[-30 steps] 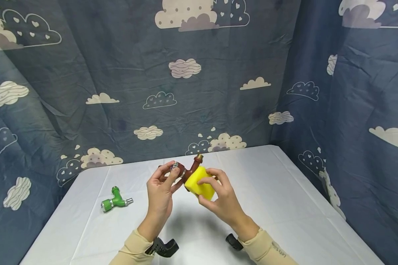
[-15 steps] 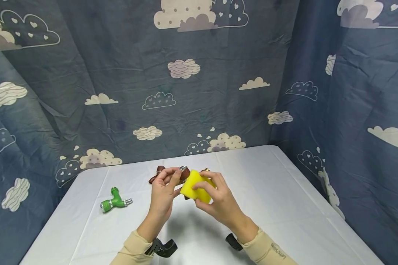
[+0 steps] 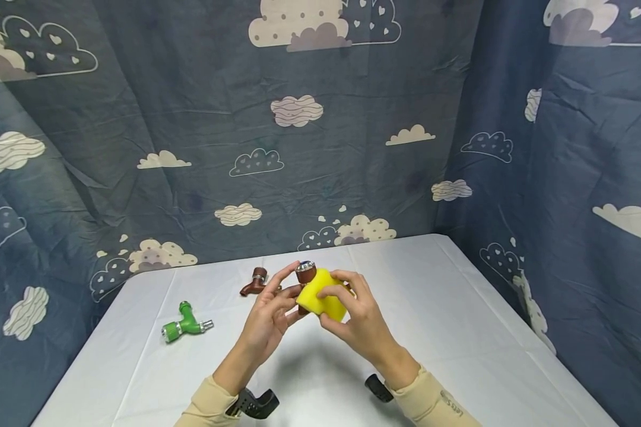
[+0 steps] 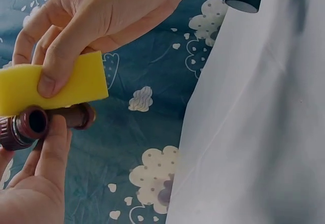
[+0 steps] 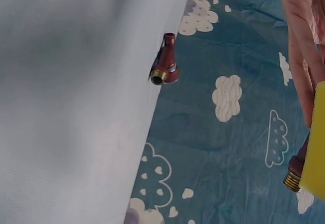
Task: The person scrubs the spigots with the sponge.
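Note:
My left hand (image 3: 267,320) holds a brown tap (image 3: 305,273) with a chrome-capped knob, raised above the table. In the left wrist view its fingers (image 4: 53,155) lie along the tap's dark body (image 4: 71,117). My right hand (image 3: 360,320) pinches a yellow sponge (image 3: 320,299) between thumb and fingers, the sponge lying against the tap and covering much of it. The tap's brass threaded end (image 5: 293,181) shows past the sponge's edge in the right wrist view.
A second brown tap (image 3: 254,283) lies on the white-covered table (image 3: 459,332) behind my left hand. Farther left is a green tap (image 3: 187,323). A dark cloud-print curtain (image 3: 326,148) stands behind the table and along its sides.
The held brown tap has turned, so its chrome-capped knob now points up beside the sponge. My left fingers have shifted their hold and spread more. The sponge moved left over the tap, then back right.

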### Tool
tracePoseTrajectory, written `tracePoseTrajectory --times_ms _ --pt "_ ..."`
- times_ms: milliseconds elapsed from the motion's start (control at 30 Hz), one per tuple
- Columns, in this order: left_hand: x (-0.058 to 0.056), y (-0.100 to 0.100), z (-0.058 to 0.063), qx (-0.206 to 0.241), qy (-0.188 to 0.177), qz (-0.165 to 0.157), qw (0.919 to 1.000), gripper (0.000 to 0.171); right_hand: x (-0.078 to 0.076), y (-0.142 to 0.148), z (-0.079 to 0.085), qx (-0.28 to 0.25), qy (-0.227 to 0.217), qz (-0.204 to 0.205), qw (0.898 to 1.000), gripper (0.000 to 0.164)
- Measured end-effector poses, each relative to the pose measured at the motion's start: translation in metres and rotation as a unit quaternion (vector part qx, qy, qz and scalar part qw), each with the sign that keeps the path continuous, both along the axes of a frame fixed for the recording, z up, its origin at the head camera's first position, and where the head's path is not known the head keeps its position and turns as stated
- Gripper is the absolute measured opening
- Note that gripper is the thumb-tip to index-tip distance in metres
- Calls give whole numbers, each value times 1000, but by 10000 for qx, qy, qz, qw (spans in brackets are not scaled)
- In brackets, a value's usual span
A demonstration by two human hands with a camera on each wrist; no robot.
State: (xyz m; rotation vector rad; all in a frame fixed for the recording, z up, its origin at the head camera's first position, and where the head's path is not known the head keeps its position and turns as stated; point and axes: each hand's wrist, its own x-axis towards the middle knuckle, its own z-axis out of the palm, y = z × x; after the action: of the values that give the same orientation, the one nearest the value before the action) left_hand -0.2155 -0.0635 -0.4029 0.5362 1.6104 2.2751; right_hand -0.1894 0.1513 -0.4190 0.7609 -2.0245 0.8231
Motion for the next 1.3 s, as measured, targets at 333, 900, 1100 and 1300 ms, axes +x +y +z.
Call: tracePoseTrajectory --times_ms 333,900,1100,1300 --pt "3 -8 4 -316 714 -335 9964 81 0 2 4 -104 -45 91 9999 43" --pt "8 -5 3 -1672 759 100 9829 72 -3 6 5 155 228 -79 9996 47" --pt "9 -4 0 -2237 1138 466 9669 67 -3 7 6 196 141 3 9997 44" --pt "11 -3 -3 -2457 1352 710 9572 66 -4 7 6 201 211 -39 9996 46"
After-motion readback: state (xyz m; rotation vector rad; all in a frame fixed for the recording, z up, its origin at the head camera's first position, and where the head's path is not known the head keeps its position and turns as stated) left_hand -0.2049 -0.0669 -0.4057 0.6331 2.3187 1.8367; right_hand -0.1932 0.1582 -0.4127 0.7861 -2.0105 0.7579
